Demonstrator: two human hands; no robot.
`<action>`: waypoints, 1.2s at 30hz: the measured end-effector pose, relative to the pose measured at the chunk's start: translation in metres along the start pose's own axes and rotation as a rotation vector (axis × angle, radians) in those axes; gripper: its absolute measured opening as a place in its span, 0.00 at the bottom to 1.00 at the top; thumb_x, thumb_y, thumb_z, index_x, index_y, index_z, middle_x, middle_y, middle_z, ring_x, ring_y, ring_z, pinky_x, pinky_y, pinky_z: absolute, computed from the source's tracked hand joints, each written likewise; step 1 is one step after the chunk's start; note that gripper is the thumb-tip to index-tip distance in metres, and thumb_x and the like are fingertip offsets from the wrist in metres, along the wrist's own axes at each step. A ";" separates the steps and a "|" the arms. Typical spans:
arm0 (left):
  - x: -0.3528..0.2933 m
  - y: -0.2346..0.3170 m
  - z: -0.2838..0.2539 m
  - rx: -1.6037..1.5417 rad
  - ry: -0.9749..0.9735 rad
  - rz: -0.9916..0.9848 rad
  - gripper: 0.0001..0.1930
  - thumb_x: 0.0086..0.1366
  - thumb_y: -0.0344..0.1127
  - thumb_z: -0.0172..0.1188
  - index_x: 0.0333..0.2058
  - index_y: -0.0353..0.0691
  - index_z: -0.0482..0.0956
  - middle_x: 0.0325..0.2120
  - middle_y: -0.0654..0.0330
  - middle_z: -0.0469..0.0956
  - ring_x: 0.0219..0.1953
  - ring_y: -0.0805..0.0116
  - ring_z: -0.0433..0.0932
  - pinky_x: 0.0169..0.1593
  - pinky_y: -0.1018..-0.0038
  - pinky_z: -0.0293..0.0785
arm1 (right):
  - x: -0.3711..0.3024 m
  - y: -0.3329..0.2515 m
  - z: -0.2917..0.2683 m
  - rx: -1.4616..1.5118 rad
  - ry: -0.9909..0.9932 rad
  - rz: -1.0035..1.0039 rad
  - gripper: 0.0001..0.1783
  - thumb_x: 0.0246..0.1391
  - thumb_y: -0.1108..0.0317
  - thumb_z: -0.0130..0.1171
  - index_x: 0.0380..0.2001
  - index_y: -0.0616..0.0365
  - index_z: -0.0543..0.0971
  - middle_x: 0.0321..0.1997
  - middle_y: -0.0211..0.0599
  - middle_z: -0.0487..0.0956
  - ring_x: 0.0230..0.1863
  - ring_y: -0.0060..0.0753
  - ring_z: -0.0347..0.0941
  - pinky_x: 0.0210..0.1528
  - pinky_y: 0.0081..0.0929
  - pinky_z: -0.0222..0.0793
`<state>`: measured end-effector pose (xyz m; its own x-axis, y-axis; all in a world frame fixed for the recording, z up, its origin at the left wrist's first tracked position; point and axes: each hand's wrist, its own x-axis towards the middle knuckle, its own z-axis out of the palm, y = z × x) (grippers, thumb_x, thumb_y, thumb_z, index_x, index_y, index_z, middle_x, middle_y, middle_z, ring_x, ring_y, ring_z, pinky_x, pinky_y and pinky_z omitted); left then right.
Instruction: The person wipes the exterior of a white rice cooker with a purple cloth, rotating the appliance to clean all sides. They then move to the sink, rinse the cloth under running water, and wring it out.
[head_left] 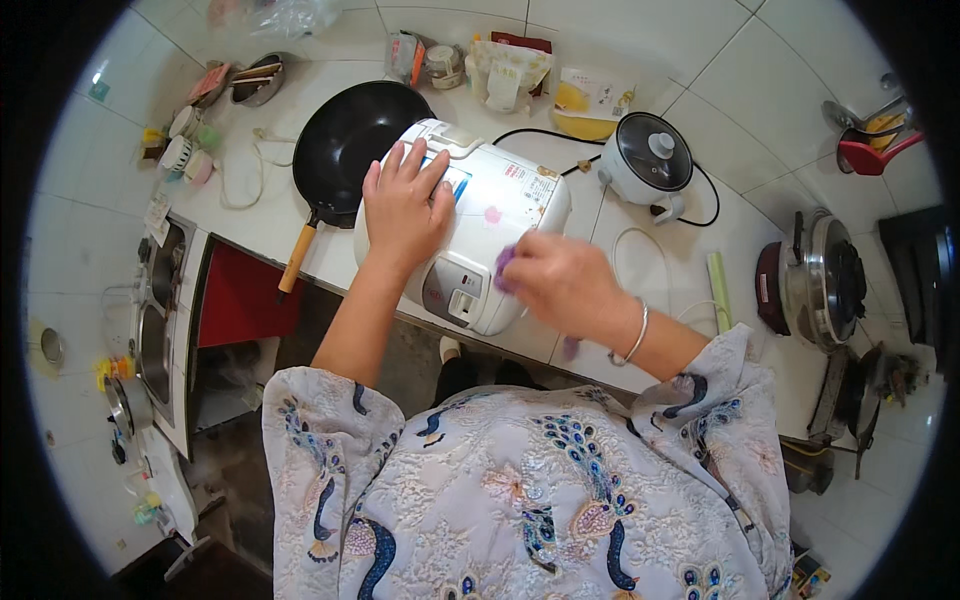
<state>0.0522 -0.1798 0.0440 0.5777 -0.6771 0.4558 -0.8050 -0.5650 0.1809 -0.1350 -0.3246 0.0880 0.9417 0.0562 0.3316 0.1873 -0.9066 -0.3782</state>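
Note:
A white rice cooker (490, 205) with a grey control panel sits at the front edge of the counter. My left hand (408, 205) lies flat on its lid with the fingers stretched out. Against the cooker's front right side, my right hand (560, 280) is closed around a purple cloth (505, 270), most of it hidden in my fingers. The hand is slightly blurred. Behind and left of the cooker, partly covered by it, is a black wok (345, 145) with a wooden handle (297, 258).
A small white electric pot (650, 160) with a glass lid stands at the back right, its black cord looping around. Bags and a jar (444, 66) line the back wall. Farther right is a large lidded pot (825, 280). A green stalk (718, 290) lies near my right forearm.

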 end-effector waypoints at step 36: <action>0.030 -0.027 0.045 -0.819 -0.046 -0.273 0.32 0.58 0.41 0.64 0.60 0.34 0.67 0.54 0.46 0.73 0.55 0.55 0.73 0.59 0.67 0.67 | -0.033 0.112 0.042 0.909 0.675 0.740 0.27 0.57 0.62 0.63 0.55 0.69 0.73 0.49 0.38 0.79 0.48 0.24 0.74 0.52 0.24 0.69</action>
<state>0.0972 -0.2059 0.0137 0.7558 -0.5956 0.2721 -0.4703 -0.2047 0.8584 -0.1330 -0.4100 -0.0016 0.6312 -0.7733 0.0597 0.0647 -0.0242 -0.9976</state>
